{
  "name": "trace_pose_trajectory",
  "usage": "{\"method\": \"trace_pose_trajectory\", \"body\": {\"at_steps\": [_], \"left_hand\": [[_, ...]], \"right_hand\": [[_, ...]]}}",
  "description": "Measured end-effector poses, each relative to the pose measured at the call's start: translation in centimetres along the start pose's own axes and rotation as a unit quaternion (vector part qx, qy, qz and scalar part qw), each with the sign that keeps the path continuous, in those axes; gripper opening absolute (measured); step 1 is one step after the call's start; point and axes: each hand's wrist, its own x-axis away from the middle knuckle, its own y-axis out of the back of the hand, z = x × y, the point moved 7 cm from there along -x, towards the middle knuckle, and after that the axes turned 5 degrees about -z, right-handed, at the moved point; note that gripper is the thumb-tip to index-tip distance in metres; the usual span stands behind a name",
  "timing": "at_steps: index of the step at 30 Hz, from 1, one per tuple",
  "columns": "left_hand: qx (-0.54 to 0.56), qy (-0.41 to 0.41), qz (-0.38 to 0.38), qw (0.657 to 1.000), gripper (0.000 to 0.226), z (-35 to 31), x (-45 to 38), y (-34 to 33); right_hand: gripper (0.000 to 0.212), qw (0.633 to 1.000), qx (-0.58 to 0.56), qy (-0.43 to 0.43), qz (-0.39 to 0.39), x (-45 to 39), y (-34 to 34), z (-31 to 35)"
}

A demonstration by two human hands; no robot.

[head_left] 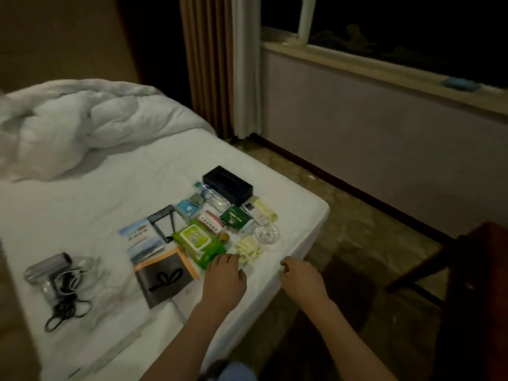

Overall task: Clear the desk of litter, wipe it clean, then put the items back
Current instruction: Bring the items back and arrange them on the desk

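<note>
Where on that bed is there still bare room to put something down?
Bare sheet lies between the rumpled duvet and the black tissue box, and between the hair dryer and the brochure. The corner by the green wipes pack is crowded.

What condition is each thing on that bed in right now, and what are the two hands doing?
Left hand: fingers curled, resting at the green wipes pack; grip unclear.
Right hand: loosely curled, holding nothing visible.
Green wipes pack: lying flat, flap closed.
Black tissue box: lying flat, slot facing up.
Glass dish: upright, looks empty.
Hair dryer: on its side, cord loosely tangled.
Duvet: crumpled in a heap.
Bed: sheet bare, unmade.
</note>
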Motion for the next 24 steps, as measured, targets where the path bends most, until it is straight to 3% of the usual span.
{"method": "trace_pose_trajectory", "body": {"at_steps": [6, 10, 19, 24], "left_hand": [[0.006, 0.070, -0.019, 0.997, 0.043, 5.3, -7.1, 1.0], [0.001, 0.083, -0.036, 0.996, 0.043, 6.2, -12.1, 1.6], [0.018, 0.106, -0.016, 0.994, 0.041, 2.7, -25.3, -2.0], [0.052, 0.203, 0.032, 0.977, 0.035, 1.4, -32.3, -7.3]], "right_hand": [[0.033, 0.995, 0.034, 0.084, 0.030, -8.8, -1.6, 5.8], [0.030, 0.996, 0.025, 0.088, 0.026, -14.0, -0.8, 7.0], [0.036, 0.995, 0.025, 0.065, 0.070, -25.9, 0.2, 1.1], [0.035, 0.989, 0.022, 0.105, 0.106, -37.5, 0.6, -1.1]]}}
